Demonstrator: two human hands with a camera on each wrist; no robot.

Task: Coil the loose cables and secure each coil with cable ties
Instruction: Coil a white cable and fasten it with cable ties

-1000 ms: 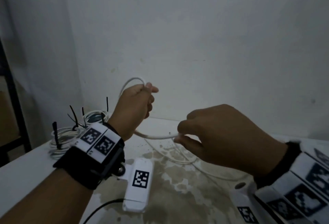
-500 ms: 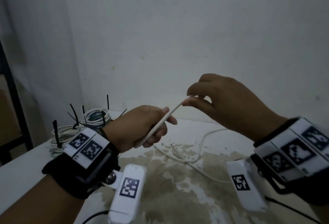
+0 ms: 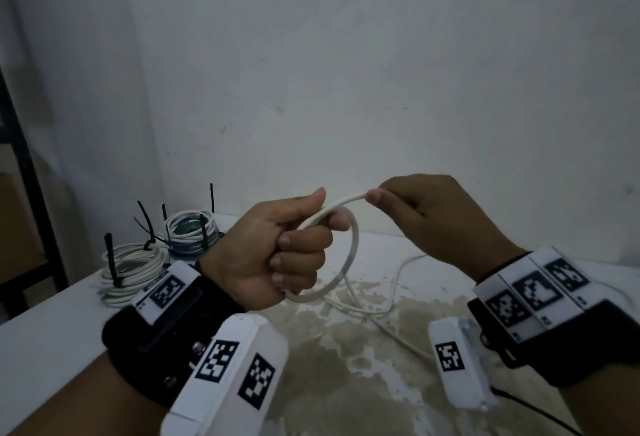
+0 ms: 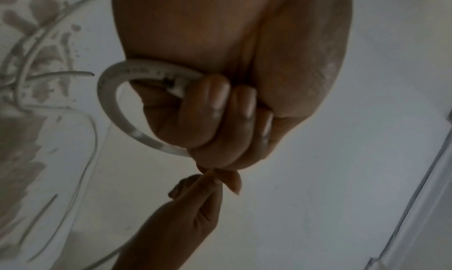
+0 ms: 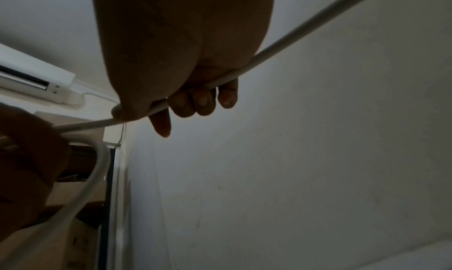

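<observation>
The left hand clenches the first loop of the white cable; the right hand pinches the feed — best to lay each turn the same size, keeping tension light.

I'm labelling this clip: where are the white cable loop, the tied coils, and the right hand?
white cable loop (image 3: 352, 255), head view, on the loop's right arc.
tied coils (image 3: 133, 271), head view, on the nearer coil's white strands.
right hand (image 3: 436, 217), head view, on the back of the hand.

No text is legible: the white cable carries faint, blurred print, and the wrist bands bear only square black-and-white marker patterns.
</observation>
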